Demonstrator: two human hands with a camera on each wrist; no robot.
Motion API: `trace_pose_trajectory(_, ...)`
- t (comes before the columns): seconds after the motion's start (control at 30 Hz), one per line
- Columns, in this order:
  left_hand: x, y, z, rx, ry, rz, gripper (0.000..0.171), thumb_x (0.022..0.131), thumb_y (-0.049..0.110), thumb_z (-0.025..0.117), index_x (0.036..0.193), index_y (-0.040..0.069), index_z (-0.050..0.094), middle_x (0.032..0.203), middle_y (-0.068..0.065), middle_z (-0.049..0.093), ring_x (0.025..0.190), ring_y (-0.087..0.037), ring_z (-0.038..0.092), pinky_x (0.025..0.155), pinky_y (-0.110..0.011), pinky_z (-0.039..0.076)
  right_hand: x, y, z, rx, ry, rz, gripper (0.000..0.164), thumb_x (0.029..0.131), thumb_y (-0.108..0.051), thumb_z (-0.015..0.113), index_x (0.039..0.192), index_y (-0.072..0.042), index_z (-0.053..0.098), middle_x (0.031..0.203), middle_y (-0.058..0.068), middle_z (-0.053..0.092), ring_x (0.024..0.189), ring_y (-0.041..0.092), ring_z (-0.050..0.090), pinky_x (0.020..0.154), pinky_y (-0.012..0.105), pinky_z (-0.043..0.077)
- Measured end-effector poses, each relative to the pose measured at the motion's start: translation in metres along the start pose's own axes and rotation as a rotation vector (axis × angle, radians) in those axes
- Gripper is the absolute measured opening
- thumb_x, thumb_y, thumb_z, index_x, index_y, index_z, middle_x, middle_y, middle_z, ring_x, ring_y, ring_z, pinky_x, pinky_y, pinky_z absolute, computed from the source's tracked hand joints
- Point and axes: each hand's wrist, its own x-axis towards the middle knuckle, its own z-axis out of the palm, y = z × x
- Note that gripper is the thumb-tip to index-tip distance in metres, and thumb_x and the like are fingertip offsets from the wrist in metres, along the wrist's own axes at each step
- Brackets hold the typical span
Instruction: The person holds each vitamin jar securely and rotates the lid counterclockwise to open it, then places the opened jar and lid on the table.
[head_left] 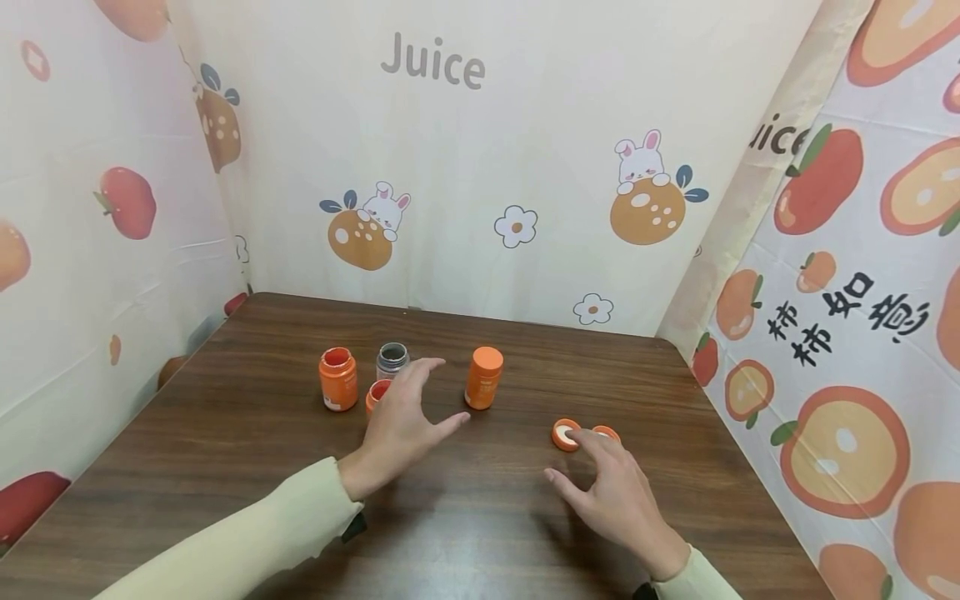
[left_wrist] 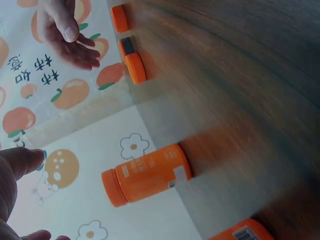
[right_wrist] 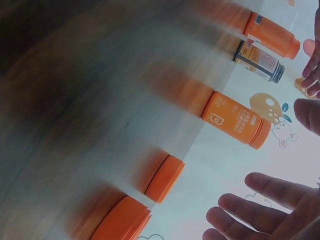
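My left hand [head_left: 401, 429] hovers over the table with thumb and fingers spread, holding nothing. It partly hides an uncapped orange bottle [head_left: 379, 390]. Behind that stands an uncapped grey bottle [head_left: 392, 358], and to its left another orange bottle [head_left: 339, 381] without a lid. Right of the left hand, an orange bottle [head_left: 482, 382] stands upright with its lid on. My right hand [head_left: 611, 487] is also spread and bare of any object, its fingers overlapping the loose orange lids [head_left: 566, 434] in the head view. A dark lid [left_wrist: 128, 45] shows among them in the left wrist view.
The dark wooden table [head_left: 480, 533] reaches back to a printed curtain [head_left: 517, 150] with fruit and rabbit drawings. Similar printed cloth [head_left: 847, 333] hangs along the right side, and more cloth [head_left: 112, 292] hangs at the left.
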Motion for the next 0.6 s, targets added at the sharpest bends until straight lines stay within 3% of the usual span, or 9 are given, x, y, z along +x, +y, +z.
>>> trace_pose_trajectory(0.6, 0.004, 0.003, 0.028, -0.08, -0.076, -0.138, 0.082, 0.074, 0.034, 0.094, 0.139, 0.003, 0.056, 0.139, -0.014, 0.06, 0.128, -0.032, 0.058, 0.106, -0.049, 0.046, 0.0, -0.003, 0.004, 0.031, -0.002, -0.04, 0.063, 0.077, -0.049, 0.088, 0.126, -0.015, 0.07, 0.129, 0.008, 0.068, 0.119, 0.028, 0.063, 0.095, 0.053, 0.051)
